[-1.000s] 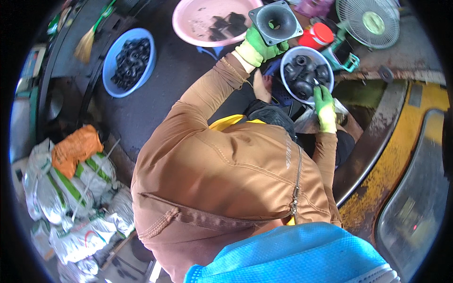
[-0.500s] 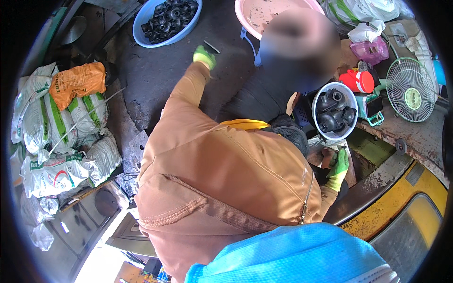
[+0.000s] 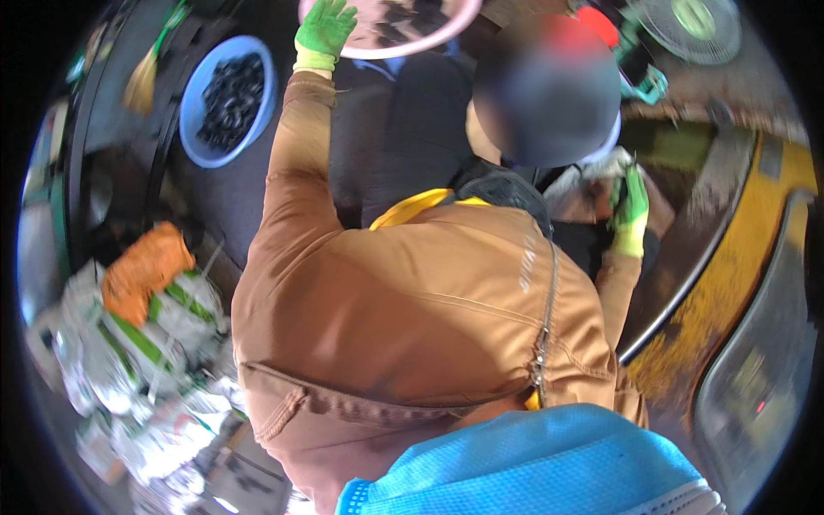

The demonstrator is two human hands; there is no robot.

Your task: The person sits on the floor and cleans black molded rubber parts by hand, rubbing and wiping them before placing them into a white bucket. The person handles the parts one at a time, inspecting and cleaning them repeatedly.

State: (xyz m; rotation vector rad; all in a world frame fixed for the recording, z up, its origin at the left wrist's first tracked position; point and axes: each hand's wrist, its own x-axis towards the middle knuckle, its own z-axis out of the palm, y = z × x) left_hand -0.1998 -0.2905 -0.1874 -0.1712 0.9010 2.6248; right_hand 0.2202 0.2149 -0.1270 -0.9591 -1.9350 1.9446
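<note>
My left hand (image 3: 326,30), in a green glove, is stretched out at the near left rim of a pink basin (image 3: 403,53). Its fingers are spread and nothing shows in them. Dark pieces lie in the basin. On the right, my gloved right hand (image 3: 633,206) is closed, with a thin pointed tip showing above the fingers; what it grips is unclear. Beside it is a crumpled pale bag or sheet (image 3: 571,193). A blurred round patch covers most of a white bucket, whose rim (image 3: 614,137) shows just beyond this hand.
A blue basin (image 3: 190,107) full of black moulded parts stands on the left floor. White sacks (image 3: 112,369) with an orange bag (image 3: 146,270) are piled at the lower left. A broom (image 3: 142,81) is behind. A yellow machine edge (image 3: 687,335) runs along the right; a fan (image 3: 691,26) stands far right.
My left hand has moved away from me to the pink basin and opened; the thin grey rod beside it is out of sight. My view has shifted, and the bucket is now mostly covered.
</note>
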